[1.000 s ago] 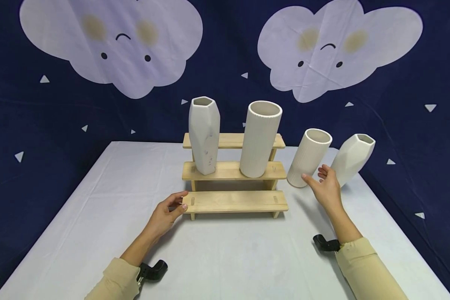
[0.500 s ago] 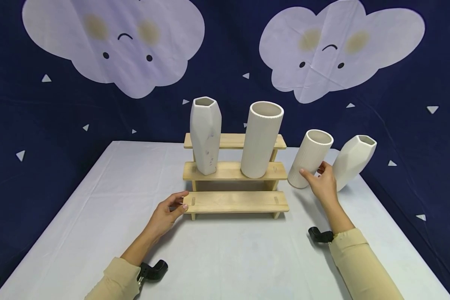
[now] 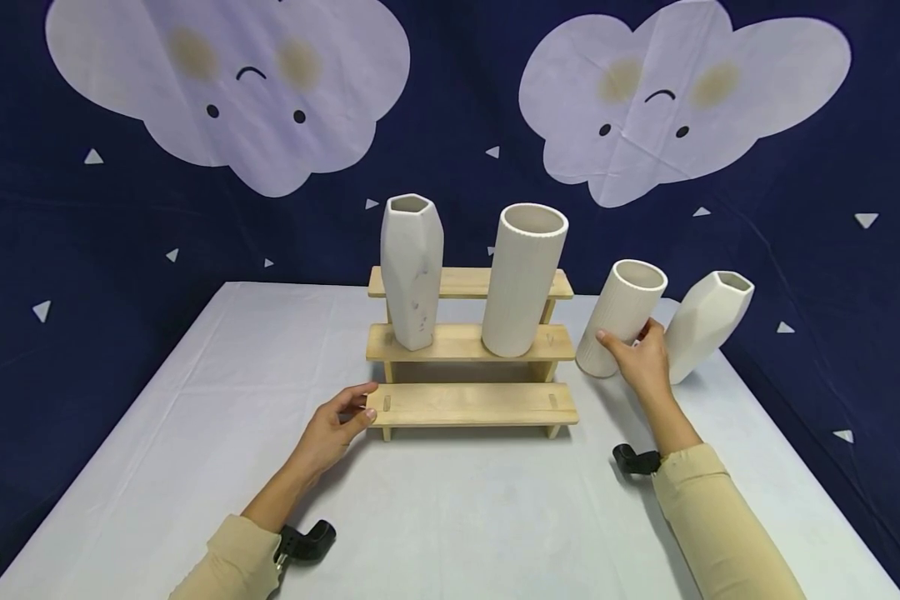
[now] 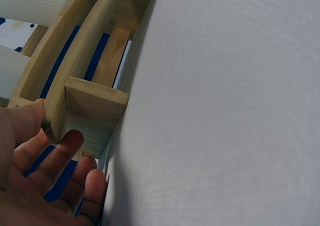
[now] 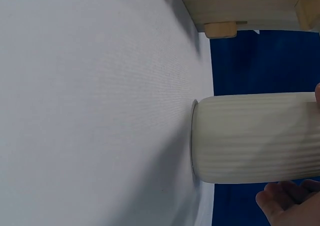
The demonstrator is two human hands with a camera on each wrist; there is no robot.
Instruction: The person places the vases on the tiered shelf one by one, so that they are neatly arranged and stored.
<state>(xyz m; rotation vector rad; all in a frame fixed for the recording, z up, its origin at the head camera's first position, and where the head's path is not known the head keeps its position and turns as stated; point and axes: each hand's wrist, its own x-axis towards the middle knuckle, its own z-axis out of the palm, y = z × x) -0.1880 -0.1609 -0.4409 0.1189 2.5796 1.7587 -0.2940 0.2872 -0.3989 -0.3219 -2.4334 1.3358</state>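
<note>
My left hand (image 3: 332,429) pinches the left end of the lowest board of a three-step wooden display stand (image 3: 472,404). In the left wrist view, the thumb (image 4: 30,118) lies on one face of the board and a fingertip (image 4: 74,138) on the other. My right hand (image 3: 643,360) holds a short ribbed white vase (image 3: 621,312) at its side, thumb in front and fingers around the right. The ribbed vase (image 5: 250,138) stands upright on the table in the right wrist view, its lower part uncovered.
On the middle step stand a tall faceted white vase (image 3: 412,275) with grey marks and a tall ribbed vase (image 3: 522,279). A smaller faceted vase (image 3: 705,325) is just right of my right hand. A white cloth covers the table (image 3: 480,517); a dark blue backdrop (image 3: 450,75) hangs behind.
My right hand has moved slightly left and closed around the short ribbed vase, away from the small faceted vase. The left hand stays on the stand, and the vases have not moved.
</note>
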